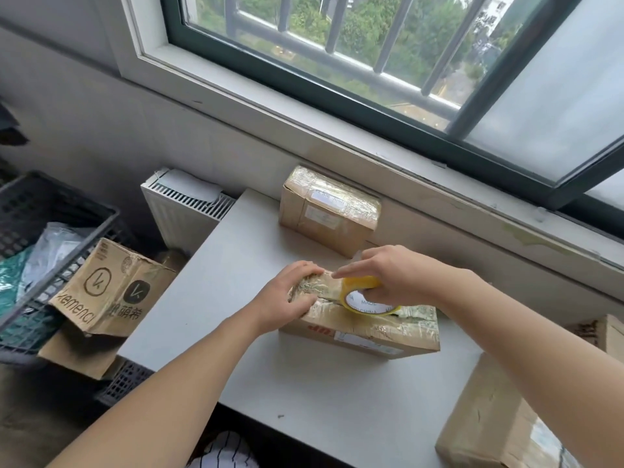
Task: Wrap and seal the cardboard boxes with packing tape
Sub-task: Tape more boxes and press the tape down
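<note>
Grey table (219,315) and box (371,332) below window (304,35)

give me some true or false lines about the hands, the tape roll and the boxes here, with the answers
1. The right hand holds the tape roll on top of the front box. True.
2. The left hand lies flat on the table, clear of that box. False: it grips the front box's left end.
3. A back box, already taped, stands at the table's far edge. True.
4. The tape roll is blue. False: it is yellow with a white core.
5. The printed carton sits on the table. False: it is off the table's left side, beside a black basket.
</note>
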`<act>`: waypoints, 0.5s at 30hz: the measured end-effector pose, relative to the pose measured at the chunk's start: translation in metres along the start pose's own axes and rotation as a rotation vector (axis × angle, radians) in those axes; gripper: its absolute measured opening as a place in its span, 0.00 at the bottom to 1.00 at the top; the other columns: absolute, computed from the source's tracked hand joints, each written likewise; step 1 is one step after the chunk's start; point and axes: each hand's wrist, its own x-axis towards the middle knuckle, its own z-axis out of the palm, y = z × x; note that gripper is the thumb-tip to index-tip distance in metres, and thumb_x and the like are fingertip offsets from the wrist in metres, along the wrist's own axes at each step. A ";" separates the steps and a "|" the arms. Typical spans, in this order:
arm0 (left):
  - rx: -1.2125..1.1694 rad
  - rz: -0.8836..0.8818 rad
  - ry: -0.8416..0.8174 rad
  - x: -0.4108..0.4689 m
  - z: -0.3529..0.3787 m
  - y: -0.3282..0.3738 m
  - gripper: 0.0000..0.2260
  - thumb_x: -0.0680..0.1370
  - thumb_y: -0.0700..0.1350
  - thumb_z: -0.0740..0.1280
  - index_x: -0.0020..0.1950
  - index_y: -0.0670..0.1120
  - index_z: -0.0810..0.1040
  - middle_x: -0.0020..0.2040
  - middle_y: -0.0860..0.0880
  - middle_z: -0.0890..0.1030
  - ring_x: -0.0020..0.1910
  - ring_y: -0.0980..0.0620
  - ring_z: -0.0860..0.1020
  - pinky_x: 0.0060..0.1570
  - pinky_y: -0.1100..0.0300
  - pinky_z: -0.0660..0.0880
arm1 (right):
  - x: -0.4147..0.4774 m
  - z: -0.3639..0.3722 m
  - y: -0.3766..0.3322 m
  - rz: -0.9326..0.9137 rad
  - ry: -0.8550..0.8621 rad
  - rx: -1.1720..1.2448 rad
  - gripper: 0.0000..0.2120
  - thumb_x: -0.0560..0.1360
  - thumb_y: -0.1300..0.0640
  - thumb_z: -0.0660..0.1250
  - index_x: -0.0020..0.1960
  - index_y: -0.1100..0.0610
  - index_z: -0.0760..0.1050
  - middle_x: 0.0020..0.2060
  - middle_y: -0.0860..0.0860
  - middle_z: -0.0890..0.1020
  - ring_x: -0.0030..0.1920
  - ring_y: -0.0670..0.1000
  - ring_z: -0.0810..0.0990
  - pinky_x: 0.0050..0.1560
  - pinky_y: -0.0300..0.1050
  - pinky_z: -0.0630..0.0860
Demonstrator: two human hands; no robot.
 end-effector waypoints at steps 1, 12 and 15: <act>0.006 0.002 -0.012 0.000 -0.002 -0.001 0.22 0.75 0.49 0.70 0.69 0.62 0.75 0.72 0.57 0.71 0.74 0.60 0.67 0.74 0.62 0.62 | 0.000 0.002 0.001 0.004 0.005 -0.014 0.26 0.80 0.50 0.66 0.74 0.31 0.67 0.51 0.47 0.77 0.49 0.50 0.75 0.50 0.46 0.75; 0.112 -0.004 -0.139 0.000 -0.017 -0.003 0.31 0.72 0.56 0.78 0.73 0.67 0.70 0.73 0.66 0.65 0.74 0.66 0.64 0.75 0.58 0.62 | -0.005 0.010 -0.010 -0.011 0.007 -0.221 0.24 0.83 0.50 0.60 0.77 0.36 0.64 0.47 0.48 0.70 0.44 0.51 0.69 0.42 0.42 0.62; 0.115 -0.012 -0.151 0.001 -0.019 -0.003 0.31 0.72 0.58 0.77 0.72 0.68 0.70 0.72 0.67 0.65 0.74 0.65 0.64 0.76 0.57 0.62 | -0.017 0.011 0.002 0.014 -0.029 -0.254 0.28 0.82 0.49 0.60 0.79 0.32 0.57 0.48 0.49 0.73 0.43 0.51 0.69 0.41 0.44 0.64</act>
